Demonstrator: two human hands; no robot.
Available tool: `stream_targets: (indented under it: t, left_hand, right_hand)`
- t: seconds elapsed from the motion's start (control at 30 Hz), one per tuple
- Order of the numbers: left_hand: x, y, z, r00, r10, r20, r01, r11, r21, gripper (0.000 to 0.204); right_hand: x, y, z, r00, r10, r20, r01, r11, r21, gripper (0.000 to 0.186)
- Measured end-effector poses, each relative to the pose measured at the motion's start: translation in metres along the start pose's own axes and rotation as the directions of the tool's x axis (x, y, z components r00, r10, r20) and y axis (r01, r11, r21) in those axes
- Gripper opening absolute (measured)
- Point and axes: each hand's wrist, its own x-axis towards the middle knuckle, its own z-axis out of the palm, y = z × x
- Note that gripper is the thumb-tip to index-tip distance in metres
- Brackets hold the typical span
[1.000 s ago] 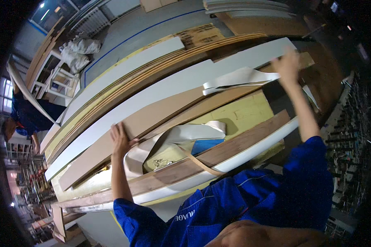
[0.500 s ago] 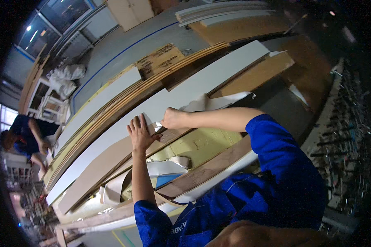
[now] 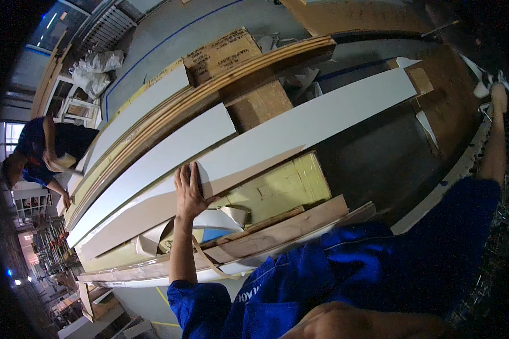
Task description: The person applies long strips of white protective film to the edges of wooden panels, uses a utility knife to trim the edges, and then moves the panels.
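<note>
Now the left hand (image 3: 189, 192) lies flat on the long white laminated board (image 3: 277, 150), palm down, fingers spread a little and pressed to its surface near the lower edge. Half a second ago both hands met at this spot and pinched a loose curl of white film; that curl is gone from the board's face, and the right arm has swung far out to the person's right. The right hand (image 3: 497, 95) sits at the dark rim of the picture, raised beside a white scrap (image 3: 483, 85); whether its fingers grip that scrap or are merely near it cannot be told, since the fisheye edge blurs and darkens them.

The board's long axis runs diagonally, from lower left to upper right, its far squared end pointing toward the upper right. Its lower left end slips under curled strips of peeled white film (image 3: 220, 217) and is hard to trace. A second, shorter white board (image 3: 152, 166) lies parallel just beyond it, and plywood sheets (image 3: 254, 65) are stacked farther up. Beneath the hand a yellow-green sheet (image 3: 283, 186) shows, partly covered. At the left rim another person in a dark blue work shirt (image 3: 45, 144) bends over the far end of the stack, the face out of clear sight.
</note>
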Motion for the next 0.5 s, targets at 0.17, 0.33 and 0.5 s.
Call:
stream_targets:
  t: [0.17,0.33,0.5]
  left_hand:
    - [0.001,0.001,-0.007,1.000,0.005,0.007,-0.005,1.000,-0.028,0.122]
    - [-0.007,-0.004,-0.005,0.999,0.009,-0.036,-0.014,0.987,-0.161,0.117]
    - [-0.051,-0.035,-0.020,0.995,-0.035,-0.098,-0.020,0.858,-0.513,0.053]
  right_hand:
    - [-0.110,-0.139,0.024,0.985,-0.172,-0.002,0.144,0.821,0.553,0.042]
    - [-0.329,-0.318,0.068,0.525,-0.802,0.285,0.133,0.408,0.903,0.027]
    - [-0.429,-0.405,0.077,0.037,-0.950,-0.311,0.557,-0.239,0.795,0.033]
